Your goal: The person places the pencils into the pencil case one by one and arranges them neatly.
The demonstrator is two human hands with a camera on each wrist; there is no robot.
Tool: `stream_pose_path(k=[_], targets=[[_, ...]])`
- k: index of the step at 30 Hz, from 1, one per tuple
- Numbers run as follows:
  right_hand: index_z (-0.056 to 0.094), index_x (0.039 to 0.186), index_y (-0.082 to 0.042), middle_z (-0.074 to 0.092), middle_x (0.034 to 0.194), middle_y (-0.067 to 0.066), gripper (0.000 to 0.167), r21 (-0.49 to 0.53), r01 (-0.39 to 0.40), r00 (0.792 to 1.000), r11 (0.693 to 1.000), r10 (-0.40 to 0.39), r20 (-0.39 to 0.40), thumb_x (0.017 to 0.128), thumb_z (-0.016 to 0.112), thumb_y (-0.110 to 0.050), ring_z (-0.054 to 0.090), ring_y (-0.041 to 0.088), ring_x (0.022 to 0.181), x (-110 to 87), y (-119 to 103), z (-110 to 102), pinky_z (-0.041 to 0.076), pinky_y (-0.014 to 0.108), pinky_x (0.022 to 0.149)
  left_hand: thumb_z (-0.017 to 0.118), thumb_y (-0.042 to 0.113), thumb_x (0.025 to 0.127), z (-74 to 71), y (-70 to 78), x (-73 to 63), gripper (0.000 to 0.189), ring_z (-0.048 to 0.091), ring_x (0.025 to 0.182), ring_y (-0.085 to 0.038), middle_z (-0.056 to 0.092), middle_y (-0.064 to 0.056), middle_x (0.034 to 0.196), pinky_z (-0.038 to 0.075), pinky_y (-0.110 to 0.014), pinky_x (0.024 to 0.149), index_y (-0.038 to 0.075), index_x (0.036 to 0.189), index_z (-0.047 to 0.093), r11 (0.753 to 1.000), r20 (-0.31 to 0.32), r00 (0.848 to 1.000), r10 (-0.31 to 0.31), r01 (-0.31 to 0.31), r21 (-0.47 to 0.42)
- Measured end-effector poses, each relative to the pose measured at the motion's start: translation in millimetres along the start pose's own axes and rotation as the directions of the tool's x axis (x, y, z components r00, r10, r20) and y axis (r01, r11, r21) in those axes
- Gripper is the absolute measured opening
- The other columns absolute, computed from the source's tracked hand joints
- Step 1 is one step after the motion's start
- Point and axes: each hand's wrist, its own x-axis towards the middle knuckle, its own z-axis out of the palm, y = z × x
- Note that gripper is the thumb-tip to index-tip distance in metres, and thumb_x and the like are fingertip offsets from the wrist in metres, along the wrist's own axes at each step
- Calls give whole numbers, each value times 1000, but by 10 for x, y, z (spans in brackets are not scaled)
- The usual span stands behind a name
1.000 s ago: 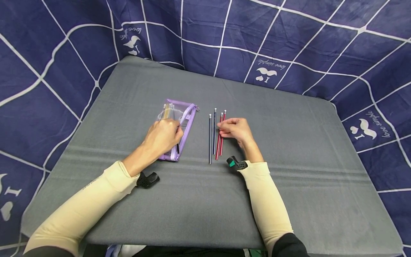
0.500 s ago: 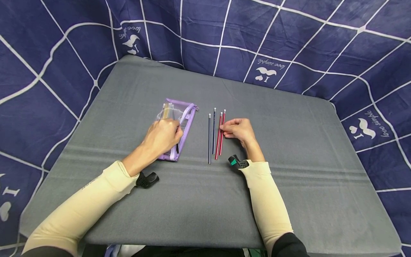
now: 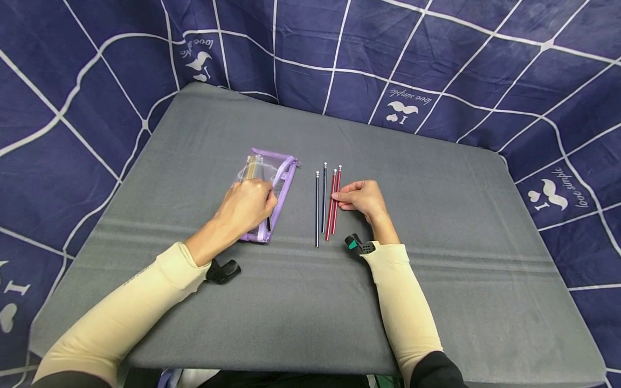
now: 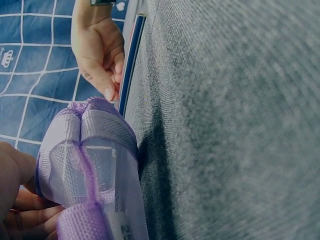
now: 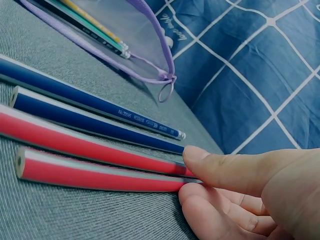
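Note:
A clear pencil case (image 3: 287, 186) with purple zip edging lies left of centre, yellow and dark pencils (image 3: 251, 168) showing inside. My left hand (image 3: 248, 205) holds it from above with curled fingers; in the left wrist view those fingers lie along the side of the case. Two dark blue pencils (image 3: 317, 215) and two red pencils (image 3: 328, 223) lie roughly parallel to the right of the case. With thumb and fingertips, my right hand (image 3: 361, 199) pinches at the red pencils' upper half. In the right wrist view the thumb covers their ends, so whether one or both are held is unclear.
A grey cloth covers the table (image 3: 466, 258). Behind and at both sides hangs a blue curtain (image 3: 368, 48) with white grid lines. Black wrist mounts (image 3: 223, 271) stick out from both cream sleeves (image 3: 405, 302).
The right hand has shifted slightly to the right along the red pencils, its thumb and fingers now at the rightmost ones. The left hand and the pencil case have stayed put.

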Motion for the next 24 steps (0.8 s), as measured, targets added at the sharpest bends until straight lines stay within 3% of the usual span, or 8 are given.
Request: stream_pose_path(k=[11, 24], targets=[[66, 94, 10, 68, 68, 6, 24, -119, 1, 1000, 993, -4, -27, 77, 80, 2, 65, 8, 55, 0, -22, 13, 55, 24, 57, 57, 6, 84, -10, 15, 15, 25, 53, 50, -27, 54, -8, 61, 48, -48, 49, 8, 60, 52, 999, 25, 999, -35, 35, -1], [65, 89, 7, 67, 66, 5, 20, -167, -46, 999, 985, 44, -18, 76, 79, 5, 64, 9, 52, -41, -56, 4, 55, 23, 55, 57, 5, 84, -19, 22, 10, 24, 53, 50, -26, 54, -9, 61, 48, -47, 48, 7, 61, 53, 1000, 22, 999, -23, 23, -2]])
